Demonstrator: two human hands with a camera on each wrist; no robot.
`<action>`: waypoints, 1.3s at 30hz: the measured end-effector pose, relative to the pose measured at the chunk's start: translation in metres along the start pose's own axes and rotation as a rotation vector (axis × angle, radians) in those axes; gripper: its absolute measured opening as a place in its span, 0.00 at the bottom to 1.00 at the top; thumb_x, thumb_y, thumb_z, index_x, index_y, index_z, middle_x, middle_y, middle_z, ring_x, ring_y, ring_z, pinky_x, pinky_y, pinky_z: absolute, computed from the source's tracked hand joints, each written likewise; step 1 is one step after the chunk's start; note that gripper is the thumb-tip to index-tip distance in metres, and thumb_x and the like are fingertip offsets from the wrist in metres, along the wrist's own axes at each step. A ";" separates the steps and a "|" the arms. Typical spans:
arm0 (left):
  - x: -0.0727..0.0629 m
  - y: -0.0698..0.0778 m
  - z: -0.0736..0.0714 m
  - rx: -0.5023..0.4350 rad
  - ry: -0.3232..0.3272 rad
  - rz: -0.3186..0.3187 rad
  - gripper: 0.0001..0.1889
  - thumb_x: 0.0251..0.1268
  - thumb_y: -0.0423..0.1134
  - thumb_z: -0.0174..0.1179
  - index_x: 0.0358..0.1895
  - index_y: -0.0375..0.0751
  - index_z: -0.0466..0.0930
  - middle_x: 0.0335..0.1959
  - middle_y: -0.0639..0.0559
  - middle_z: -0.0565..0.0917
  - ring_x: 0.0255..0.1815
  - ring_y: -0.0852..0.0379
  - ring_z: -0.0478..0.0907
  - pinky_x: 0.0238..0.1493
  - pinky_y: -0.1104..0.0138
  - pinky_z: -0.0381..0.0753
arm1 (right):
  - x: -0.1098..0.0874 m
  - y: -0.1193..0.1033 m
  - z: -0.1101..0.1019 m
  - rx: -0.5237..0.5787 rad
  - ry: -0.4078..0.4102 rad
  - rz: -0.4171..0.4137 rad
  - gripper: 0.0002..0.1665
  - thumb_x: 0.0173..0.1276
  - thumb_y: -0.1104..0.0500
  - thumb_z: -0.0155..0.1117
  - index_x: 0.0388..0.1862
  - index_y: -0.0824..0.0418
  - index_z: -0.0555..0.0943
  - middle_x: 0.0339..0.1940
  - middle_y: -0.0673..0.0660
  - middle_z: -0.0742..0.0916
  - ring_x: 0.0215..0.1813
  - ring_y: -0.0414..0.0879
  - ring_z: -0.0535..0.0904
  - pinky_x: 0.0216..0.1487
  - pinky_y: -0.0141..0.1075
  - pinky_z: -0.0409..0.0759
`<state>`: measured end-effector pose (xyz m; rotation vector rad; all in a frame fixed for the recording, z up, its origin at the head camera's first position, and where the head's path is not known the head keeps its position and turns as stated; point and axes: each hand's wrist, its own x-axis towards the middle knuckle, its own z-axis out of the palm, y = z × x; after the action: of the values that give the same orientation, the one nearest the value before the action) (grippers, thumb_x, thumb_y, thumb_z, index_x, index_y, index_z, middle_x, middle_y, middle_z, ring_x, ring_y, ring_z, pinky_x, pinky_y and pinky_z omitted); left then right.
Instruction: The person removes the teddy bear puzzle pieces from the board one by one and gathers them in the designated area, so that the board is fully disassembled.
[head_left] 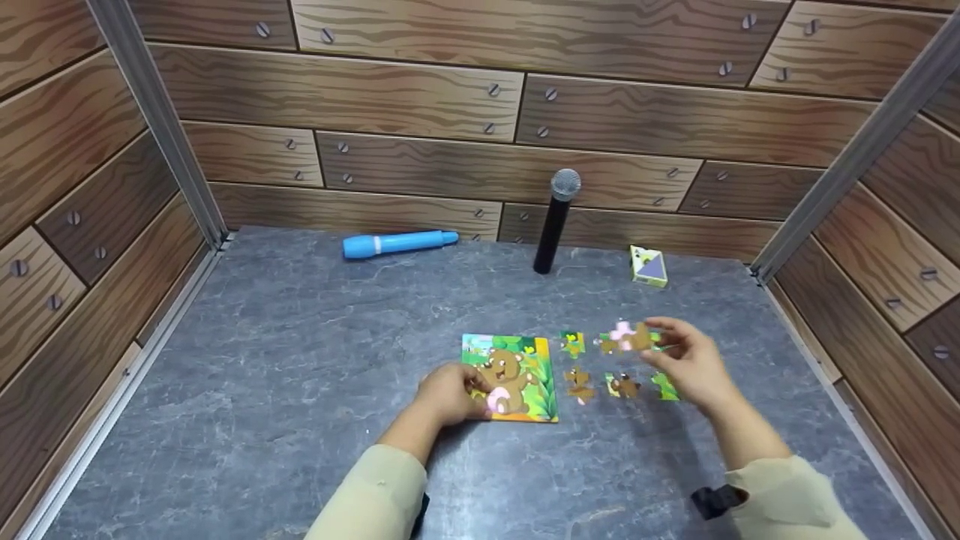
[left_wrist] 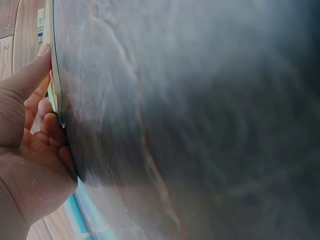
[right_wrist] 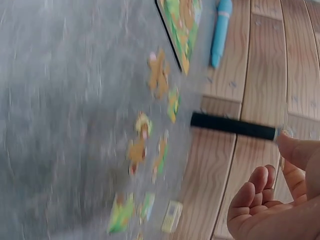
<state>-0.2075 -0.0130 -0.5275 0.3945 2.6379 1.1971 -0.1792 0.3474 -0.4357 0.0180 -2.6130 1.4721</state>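
Observation:
My left hand [head_left: 450, 394] rests at the left side of a square jigsaw puzzle board [head_left: 541, 382] with a brown bear on green leaves, its thumb and curled fingers at the edge. In the left wrist view, the thumb [left_wrist: 32, 75] lies along the board's thin side. My right hand [head_left: 694, 367] pinches a pink and brown puzzle piece [head_left: 630, 336] above other loose pieces. Below it lie a brown piece [head_left: 624, 385] and a green piece [head_left: 664, 385]. In the right wrist view, the right hand [right_wrist: 280, 195] overlaps the microphone's head; the held piece is hidden there.
A black microphone [head_left: 553, 229] stands upright at the back. To its left lies a blue marker-like tube [head_left: 400, 243]; to its right, a small card box [head_left: 648, 266]. More pieces lie beside the board, including a brown one [head_left: 578, 384]. Wood-patterned walls [head_left: 420, 97] surround the grey table.

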 end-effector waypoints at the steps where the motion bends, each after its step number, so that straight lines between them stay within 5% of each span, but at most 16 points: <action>1: 0.000 0.000 0.000 0.000 0.001 -0.002 0.14 0.48 0.40 0.83 0.39 0.50 0.91 0.31 0.59 0.82 0.35 0.58 0.76 0.49 0.55 0.76 | 0.001 0.002 -0.005 -0.002 0.004 0.008 0.30 0.68 0.74 0.70 0.69 0.74 0.75 0.51 0.69 0.84 0.39 0.41 0.80 0.39 0.30 0.82; 16: -0.004 0.000 -0.003 0.002 0.017 0.000 0.14 0.48 0.40 0.84 0.38 0.49 0.91 0.31 0.58 0.83 0.34 0.59 0.75 0.52 0.55 0.73 | 0.000 0.051 -0.059 -0.101 -0.050 0.113 0.33 0.78 0.68 0.63 0.77 0.75 0.65 0.63 0.77 0.77 0.46 0.32 0.77 0.44 0.28 0.81; 23: -0.003 0.001 -0.004 0.001 -0.002 -0.011 0.13 0.50 0.40 0.83 0.39 0.49 0.91 0.30 0.57 0.82 0.33 0.59 0.75 0.45 0.58 0.75 | 0.000 0.077 -0.076 -0.151 -0.053 0.167 0.34 0.76 0.70 0.64 0.76 0.77 0.65 0.56 0.72 0.82 0.44 0.31 0.75 0.42 0.31 0.81; 30: -0.003 0.001 -0.005 0.004 0.000 -0.009 0.13 0.49 0.41 0.83 0.39 0.49 0.91 0.29 0.58 0.80 0.33 0.59 0.73 0.44 0.59 0.74 | 0.002 0.095 -0.085 -0.179 -0.066 0.235 0.34 0.76 0.70 0.64 0.75 0.79 0.64 0.48 0.62 0.82 0.42 0.36 0.75 0.39 0.30 0.78; 39: -0.002 0.004 -0.004 0.005 -0.008 -0.009 0.13 0.49 0.39 0.83 0.38 0.49 0.91 0.30 0.57 0.82 0.34 0.59 0.75 0.47 0.57 0.73 | -0.002 0.114 -0.088 -0.205 -0.095 0.349 0.34 0.79 0.68 0.60 0.78 0.76 0.61 0.56 0.73 0.78 0.45 0.45 0.76 0.39 0.34 0.79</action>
<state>-0.2063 -0.0144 -0.5217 0.3873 2.6335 1.1841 -0.1758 0.4818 -0.4882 -0.4193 -2.9467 1.3119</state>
